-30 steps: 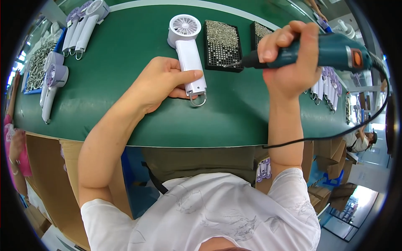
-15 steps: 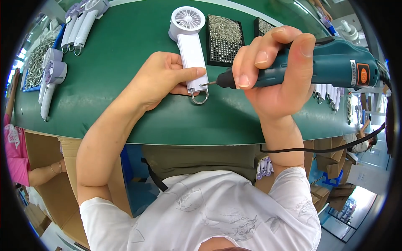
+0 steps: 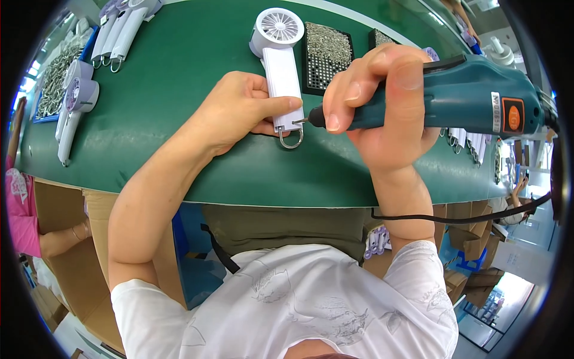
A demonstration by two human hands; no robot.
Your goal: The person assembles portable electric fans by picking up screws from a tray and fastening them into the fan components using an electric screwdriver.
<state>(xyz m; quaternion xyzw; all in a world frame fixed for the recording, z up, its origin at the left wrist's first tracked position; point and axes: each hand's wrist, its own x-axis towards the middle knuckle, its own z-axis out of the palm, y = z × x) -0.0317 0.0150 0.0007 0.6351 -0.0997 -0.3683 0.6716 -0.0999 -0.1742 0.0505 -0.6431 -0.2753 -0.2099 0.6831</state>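
Note:
A white handheld fan (image 3: 282, 72) lies on the green table, its round grille at the far end and a metal loop at the near end. My left hand (image 3: 248, 107) grips its handle, thumb across the top near the loop. In my right hand (image 3: 388, 110) is a teal electric screwdriver (image 3: 460, 99), held sideways with the fingers wrapped round its body. Its thin bit points left and meets the handle's lower end, just above the loop. Whether a screw sits under the tip is too small to tell.
Beyond the screwdriver stands a black screw tray (image 3: 317, 78), with part of a second one beside it. More handheld fans (image 3: 75, 110) lie at the left, by a blue bin (image 3: 89, 51) of metal parts. A black cable (image 3: 454, 220) hangs at the right. Cardboard boxes (image 3: 72, 239) stand below the table.
The fan and both hands have shifted slightly right in the picture. The screwdriver has turned a little, and its bit remains at the handle's lower end.

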